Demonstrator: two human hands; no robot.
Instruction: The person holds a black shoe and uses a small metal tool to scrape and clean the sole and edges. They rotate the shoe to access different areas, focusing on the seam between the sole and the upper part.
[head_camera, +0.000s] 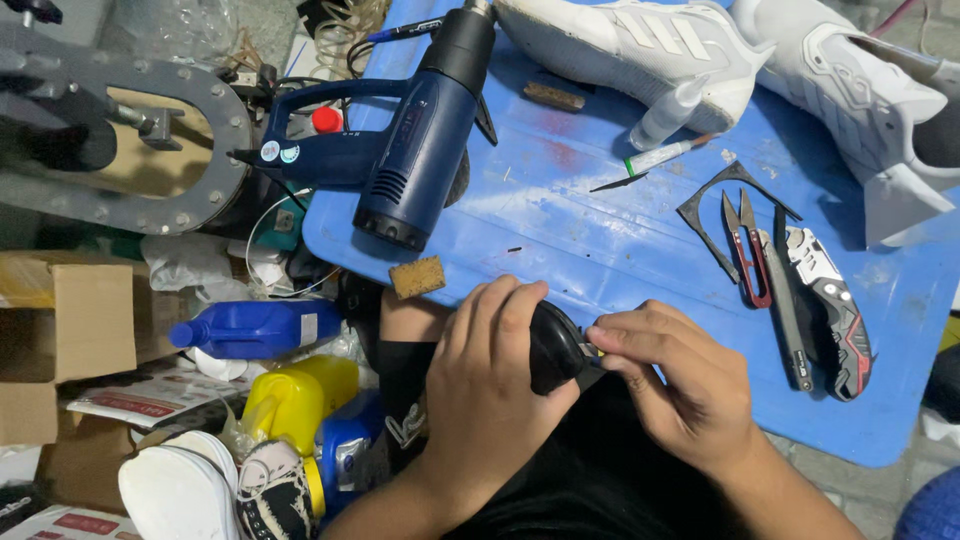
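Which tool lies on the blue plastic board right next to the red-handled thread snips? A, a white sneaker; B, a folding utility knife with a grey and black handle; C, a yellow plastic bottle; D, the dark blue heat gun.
B: the folding utility knife lies just right of the red-handled thread snips on the blue plastic board.
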